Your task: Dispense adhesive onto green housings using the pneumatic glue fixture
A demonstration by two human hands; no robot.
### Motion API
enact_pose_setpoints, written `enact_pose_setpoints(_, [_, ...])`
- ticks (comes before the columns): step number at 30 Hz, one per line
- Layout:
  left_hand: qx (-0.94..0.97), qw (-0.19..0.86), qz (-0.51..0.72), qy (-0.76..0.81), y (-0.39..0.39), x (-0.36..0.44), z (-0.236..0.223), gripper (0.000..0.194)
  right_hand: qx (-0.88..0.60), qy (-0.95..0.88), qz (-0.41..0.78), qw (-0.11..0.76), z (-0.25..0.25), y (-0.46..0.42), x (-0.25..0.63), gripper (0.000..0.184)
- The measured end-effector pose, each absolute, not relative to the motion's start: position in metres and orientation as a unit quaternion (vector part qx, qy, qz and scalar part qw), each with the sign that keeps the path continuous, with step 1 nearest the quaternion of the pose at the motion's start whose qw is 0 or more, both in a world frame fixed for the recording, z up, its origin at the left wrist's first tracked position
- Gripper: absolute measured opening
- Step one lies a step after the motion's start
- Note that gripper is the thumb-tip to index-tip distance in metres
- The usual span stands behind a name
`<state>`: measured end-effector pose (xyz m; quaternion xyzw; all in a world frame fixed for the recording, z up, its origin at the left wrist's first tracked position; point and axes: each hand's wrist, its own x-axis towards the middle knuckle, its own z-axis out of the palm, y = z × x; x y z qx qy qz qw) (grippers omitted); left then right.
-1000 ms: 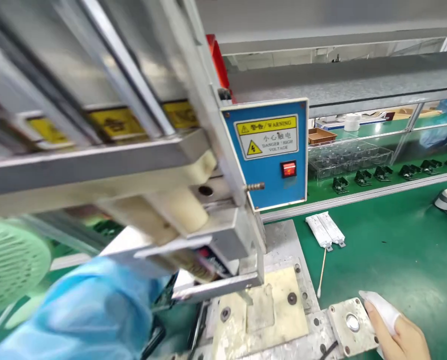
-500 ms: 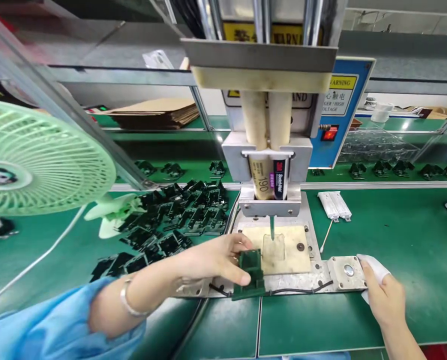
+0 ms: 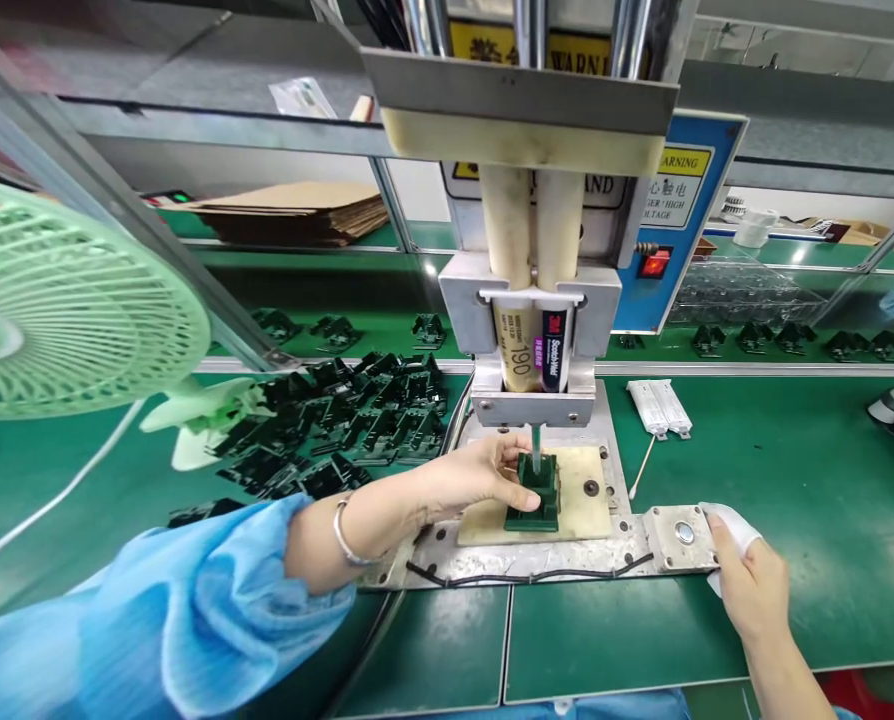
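My left hand [image 3: 496, 480] grips a dark green plastic part [image 3: 531, 510] by its left side, thumb in front. The part sits over the cream fixture plate [image 3: 484, 522], below the thin nozzle [image 3: 536, 448] of a glue dispenser. Above the nozzle, a two-barrel glue cartridge [image 3: 533, 345] is clamped in the metal holder. At the right, my right hand [image 3: 751, 580] holds a white wipe [image 3: 736, 522] with closed fingers, beside the round silver button [image 3: 685, 533] on its metal block.
Many similar dark green parts [image 3: 342, 410] lie heaped on the left, near a pale green fan [image 3: 79, 310]. White cartridges [image 3: 658, 408] and a cotton swab [image 3: 643, 465] lie to the right of the dispenser. More parts [image 3: 773, 337] line the green strip behind.
My left hand has carried the green part up and to the right, from the fixture's front edge to under the nozzle. My right hand stays by the button with the wipe.
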<state>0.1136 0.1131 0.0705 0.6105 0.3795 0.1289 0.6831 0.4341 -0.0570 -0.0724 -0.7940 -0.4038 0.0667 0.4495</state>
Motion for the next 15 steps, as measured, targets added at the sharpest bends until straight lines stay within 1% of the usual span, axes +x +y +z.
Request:
enact_pose_setpoints(5, [0.649,0.644,0.18,0.363,0.114,0.114,0.046,0.074,-0.787,-0.409,0.067,0.456,-0.069,-0.057,0.432,0.061])
enact_pose_setpoints(7, [0.667,0.619,0.199,0.364,0.108,0.115,0.035,0.076,-0.784,-0.405,0.085,0.463,-0.069,-0.056,0.434,0.062])
enact_pose_setpoints(9, [0.679,0.605,0.204,0.362,0.102,0.114,0.03,0.075,-0.785,-0.393,0.101,0.469,-0.068,-0.056,0.436,0.061])
enact_pose_setpoints(11, [0.705,0.582,0.184,0.363,0.098,0.11,0.033,0.08,-0.786,-0.372,0.123,0.478,-0.065,-0.056,0.438,0.06])
enact_pose_setpoints(13, [0.762,0.493,0.164,0.387,0.094,0.098,0.043,0.088,-0.782,-0.353,0.16,0.489,-0.06,-0.054,0.436,0.058])
enact_pose_setpoints(14, [0.792,0.419,0.17,0.409,0.092,0.089,0.049,0.087,-0.777,-0.342,0.179,0.497,-0.057,-0.053,0.435,0.058])
enact_pose_setpoints(15, [0.816,0.333,0.187,0.434,0.088,0.078,0.054,0.081,-0.77,-0.335,0.197,0.506,-0.053,-0.052,0.432,0.06])
